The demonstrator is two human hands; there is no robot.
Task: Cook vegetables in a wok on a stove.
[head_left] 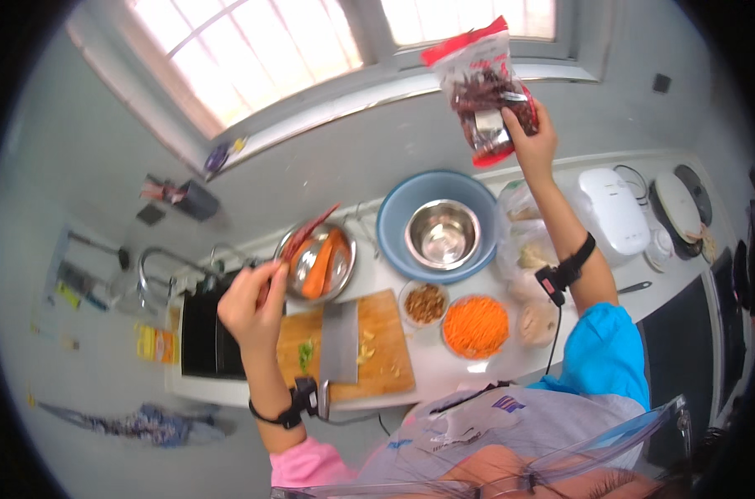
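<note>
My left hand (255, 302) pinches one long dried red chili (305, 234) by its end, above a metal bowl (351, 268) holding whole carrots (318, 269). Raised near the windowsill, my right hand (535, 140) grips a red-and-clear plastic bag of dried chilies (488, 93) that bears writing. Below my left hand lies a wooden cutting board (386, 337) with a cleaver (340, 343) across it. Chopped green pieces (305, 354) and pale yellow bits (366, 349) are on the board.
Shredded carrot (476, 327) and brown chopped pieces (425, 304) sit in bowls right of the board. A blue basin (393, 234) holds a steel bowl (443, 262). Plastic bags of food (527, 256) and a white appliance (614, 212) stand rightward. The sink (212, 337) and faucet (165, 252) are left.
</note>
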